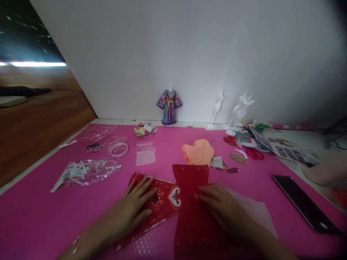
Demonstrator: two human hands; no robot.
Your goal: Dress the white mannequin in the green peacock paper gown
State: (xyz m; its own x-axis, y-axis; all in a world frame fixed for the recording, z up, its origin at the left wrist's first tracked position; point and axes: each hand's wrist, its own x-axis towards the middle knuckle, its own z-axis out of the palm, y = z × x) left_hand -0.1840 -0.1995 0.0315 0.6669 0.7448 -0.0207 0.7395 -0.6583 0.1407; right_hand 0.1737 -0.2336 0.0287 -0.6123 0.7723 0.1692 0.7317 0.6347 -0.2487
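My left hand (135,206) lies with spread fingers on a red patterned fabric (162,204) that has a white heart-shaped motif near its right end. To the right, my right hand (223,206) rests its fingers on a plain dark red piece (191,187) with curved sides. The patterned fabric meets the plain piece near the middle. A pale pink sheet (256,211) shows beyond my right hand. Behind the red piece is a peach fabric shape (200,151).
Tape roll (118,149), plastic bag of white strips (81,171) and pearl sheet (145,157) lie left. A dressed mini mannequin (169,108) and bare white mannequins (240,110) stand behind. A dark phone (303,202) and a person's limb (328,169) are at right.
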